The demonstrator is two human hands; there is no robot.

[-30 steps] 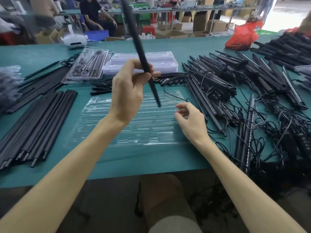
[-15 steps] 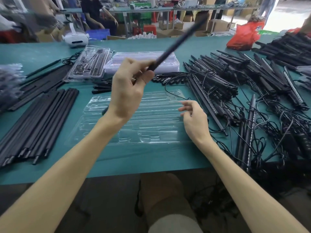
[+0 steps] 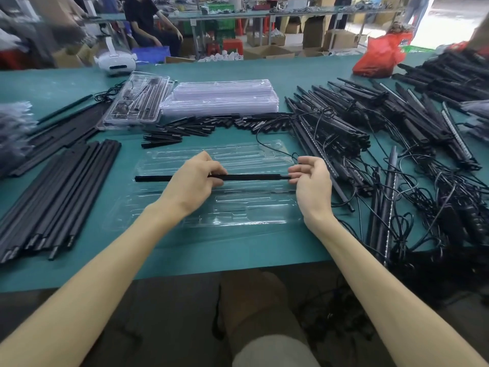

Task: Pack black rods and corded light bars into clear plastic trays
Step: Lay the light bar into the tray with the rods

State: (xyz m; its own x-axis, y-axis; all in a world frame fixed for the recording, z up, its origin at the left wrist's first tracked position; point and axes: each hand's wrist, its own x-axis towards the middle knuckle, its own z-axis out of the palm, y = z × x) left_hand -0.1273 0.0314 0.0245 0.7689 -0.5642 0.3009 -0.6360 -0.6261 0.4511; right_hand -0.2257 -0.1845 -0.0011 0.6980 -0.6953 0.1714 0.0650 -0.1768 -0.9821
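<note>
A long black rod (image 3: 251, 177) lies level across the middle of a clear plastic tray (image 3: 238, 215) on the green table in front of me. My left hand (image 3: 193, 181) grips the rod near its middle, fingers curled over it. My right hand (image 3: 312, 181) pinches the rod's right end with its fingertips. A bundle of black rods (image 3: 60, 197) lies at the left. Corded light bars (image 3: 357, 128) lie heaped and tangled at the right.
A stack of clear trays (image 3: 219, 99) sits behind, with a packed tray (image 3: 135, 102) to its left. Short black pieces (image 3: 185, 128) lie in a row behind the tray. A red bag (image 3: 381, 56) and a white headset (image 3: 116, 62) stand at the far edge.
My left hand swung the rod down from upright in the air to level over the tray. My right hand rose from the tray's edge and took the rod's right end.
</note>
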